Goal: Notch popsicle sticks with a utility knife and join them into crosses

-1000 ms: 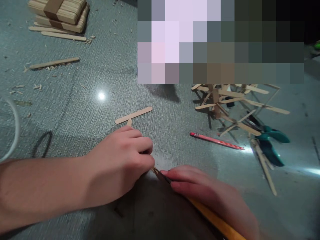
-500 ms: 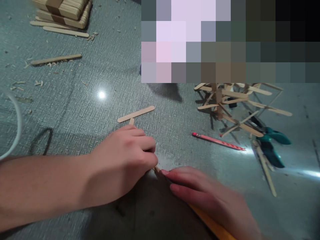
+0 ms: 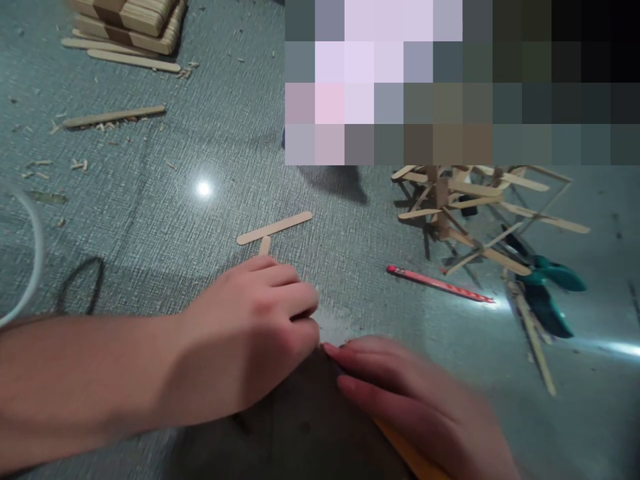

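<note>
My left hand (image 3: 255, 333) is closed on a wooden craft stick (image 3: 265, 246), whose rounded end shows beyond the knuckles; the rest is hidden under the fingers. Close to its fingertips, my right hand (image 3: 405, 387) grips a tool with a yellow-orange handle (image 3: 397, 445) and a thin dark front part. The tool's tip meets the spot by my left fingers, and its exact kind is hidden by the hand. A loose craft stick (image 3: 275, 228) lies flat just past my left hand.
A framework of joined craft sticks (image 3: 443, 200) stands at the right, beside green-handled pliers (image 3: 547, 303). A red pencil (image 3: 440, 285) lies before it. Banded craft stick bundles (image 3: 125, 27), a single stick (image 3: 115, 117) and wood shavings are at the upper left. A white cable (image 3: 37, 247) curves at the left edge.
Both hands have shifted slightly, and the gap between their fingertips is smaller. The bit of wood that showed between them is now mostly covered.
</note>
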`<state>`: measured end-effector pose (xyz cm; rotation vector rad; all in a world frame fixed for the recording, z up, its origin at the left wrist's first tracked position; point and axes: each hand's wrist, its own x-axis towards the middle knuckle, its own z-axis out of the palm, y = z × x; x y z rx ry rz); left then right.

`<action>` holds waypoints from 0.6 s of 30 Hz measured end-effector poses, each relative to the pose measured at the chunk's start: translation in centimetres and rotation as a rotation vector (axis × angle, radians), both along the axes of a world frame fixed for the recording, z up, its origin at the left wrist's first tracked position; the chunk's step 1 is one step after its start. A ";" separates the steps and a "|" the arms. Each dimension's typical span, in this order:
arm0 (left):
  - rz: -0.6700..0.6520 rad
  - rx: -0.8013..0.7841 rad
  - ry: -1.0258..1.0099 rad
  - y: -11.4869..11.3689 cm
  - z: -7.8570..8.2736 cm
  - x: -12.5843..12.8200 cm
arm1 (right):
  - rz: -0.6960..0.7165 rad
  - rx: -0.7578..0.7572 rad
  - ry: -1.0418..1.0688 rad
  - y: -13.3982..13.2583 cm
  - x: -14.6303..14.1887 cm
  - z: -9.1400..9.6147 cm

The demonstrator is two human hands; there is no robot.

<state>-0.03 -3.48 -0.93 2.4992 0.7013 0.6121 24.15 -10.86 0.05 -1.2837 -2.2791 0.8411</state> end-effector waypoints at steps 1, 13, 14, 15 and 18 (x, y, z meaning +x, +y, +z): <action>0.001 0.000 0.002 0.0 0.0 0.0 | -0.012 -0.015 -0.001 -0.1 -0.1 0.2; 0.002 -0.033 0.066 0.3 -0.2 0.8 | 0.076 0.105 0.002 -0.2 0.4 -0.5; 0.000 -0.031 0.067 0.3 -0.3 0.8 | 0.081 0.115 0.006 -0.2 0.3 -0.5; -0.003 -0.030 0.070 0.3 -0.3 0.8 | 0.090 0.126 0.014 -0.1 0.3 -0.5; -0.010 -0.020 0.079 0.2 -0.3 0.8 | 0.136 0.158 0.036 0.1 0.3 -0.5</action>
